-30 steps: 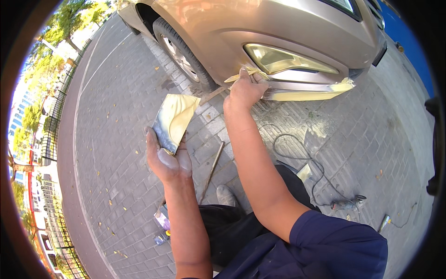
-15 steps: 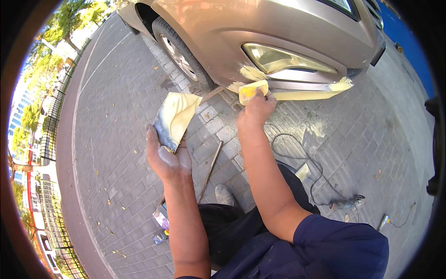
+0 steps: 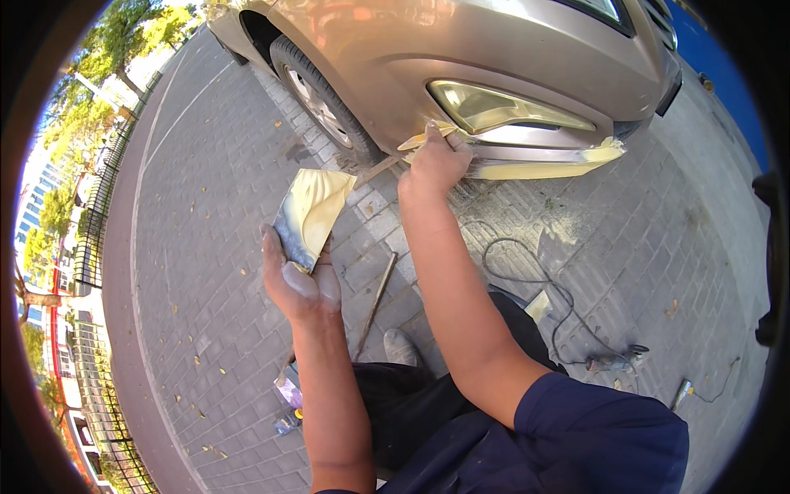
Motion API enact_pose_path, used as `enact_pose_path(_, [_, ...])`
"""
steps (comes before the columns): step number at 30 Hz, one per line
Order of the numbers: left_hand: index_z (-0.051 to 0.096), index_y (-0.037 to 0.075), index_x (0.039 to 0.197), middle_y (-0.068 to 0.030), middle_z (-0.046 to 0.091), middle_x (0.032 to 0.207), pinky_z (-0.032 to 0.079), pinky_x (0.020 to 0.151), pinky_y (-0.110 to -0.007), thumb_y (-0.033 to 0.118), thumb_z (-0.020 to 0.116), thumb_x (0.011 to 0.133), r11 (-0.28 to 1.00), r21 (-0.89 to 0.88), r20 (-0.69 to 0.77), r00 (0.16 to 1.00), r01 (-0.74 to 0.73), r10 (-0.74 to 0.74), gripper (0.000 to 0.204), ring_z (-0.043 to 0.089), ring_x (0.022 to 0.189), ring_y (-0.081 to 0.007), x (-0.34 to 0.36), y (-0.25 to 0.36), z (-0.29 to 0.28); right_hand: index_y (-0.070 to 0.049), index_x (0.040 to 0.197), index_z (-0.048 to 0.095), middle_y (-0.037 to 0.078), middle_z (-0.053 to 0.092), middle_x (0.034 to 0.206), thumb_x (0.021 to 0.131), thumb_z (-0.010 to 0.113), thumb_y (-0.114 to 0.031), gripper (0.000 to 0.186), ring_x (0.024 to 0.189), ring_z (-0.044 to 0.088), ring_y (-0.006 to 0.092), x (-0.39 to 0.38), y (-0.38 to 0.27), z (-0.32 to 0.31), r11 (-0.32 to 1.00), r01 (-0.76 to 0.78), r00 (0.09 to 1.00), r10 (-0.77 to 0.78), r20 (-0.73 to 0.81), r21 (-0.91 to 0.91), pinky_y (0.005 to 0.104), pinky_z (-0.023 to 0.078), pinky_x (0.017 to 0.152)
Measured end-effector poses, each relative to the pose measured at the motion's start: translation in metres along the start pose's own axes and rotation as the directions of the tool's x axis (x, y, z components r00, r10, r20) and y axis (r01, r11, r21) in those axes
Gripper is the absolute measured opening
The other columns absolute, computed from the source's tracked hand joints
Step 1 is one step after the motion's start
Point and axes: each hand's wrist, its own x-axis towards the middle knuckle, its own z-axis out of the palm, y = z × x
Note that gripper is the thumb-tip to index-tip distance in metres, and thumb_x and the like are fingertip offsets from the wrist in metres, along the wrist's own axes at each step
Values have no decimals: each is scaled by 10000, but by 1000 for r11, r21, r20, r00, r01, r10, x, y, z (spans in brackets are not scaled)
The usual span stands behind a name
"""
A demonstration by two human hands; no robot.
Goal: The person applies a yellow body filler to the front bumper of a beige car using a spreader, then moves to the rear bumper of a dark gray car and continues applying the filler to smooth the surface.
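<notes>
My left hand (image 3: 300, 288) grips a flat mixing board (image 3: 290, 222) by its lower end, tilted and away from the car. Pale yellow body filler (image 3: 319, 206) lies in a thick, smeared layer over much of it. My right hand (image 3: 438, 163) is closed on a yellow putty spreader (image 3: 414, 142), pressed at the corner of the bronze car's bumper (image 3: 403, 90), just below the lamp (image 3: 506, 109). My fingers partly hide the spreader and the surface behind it. Along the bumper's lower edge runs a strip coated in the same filler (image 3: 547, 170).
The front wheel (image 3: 317, 103) stands left of the bumper. On the paving lie a long rod (image 3: 376, 305), a looping dark cable (image 3: 568, 309), a power tool (image 3: 611, 361), a pale yellow sheet (image 3: 539, 306) and a purple-and-white package (image 3: 288, 390) beside my left forearm.
My right hand has moved left and up along the bumper corner, and the spreader has turned from face-on to nearly edge-on. My left hand and the board have barely shifted.
</notes>
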Motion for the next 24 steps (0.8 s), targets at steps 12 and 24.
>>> enact_pose_path(12, [612, -25, 1369, -172, 710, 1350, 566, 1046, -511, 353, 507, 1165, 1000, 16, -13, 1000, 0, 1, 442, 707, 1230, -346, 1, 0, 1, 31, 1246, 555, 160, 672, 1204, 1044, 680, 4, 238, 1022, 692, 217, -3, -9, -37, 986, 96, 972, -63, 225, -138, 358, 584, 893])
enact_pose_path(24, [641, -1, 1335, -155, 738, 1297, 587, 976, -492, 350, 510, 1165, 1000, 7, -15, 1000, -3, 3, 411, 737, 1157, -326, -3, 0, 4, -12, 1075, 729, 194, 716, 1067, 907, 755, -36, 172, 998, 672, 416, 63, -46, -96, 381, 770, 636, -524, 567, -512, 496, 531, 914])
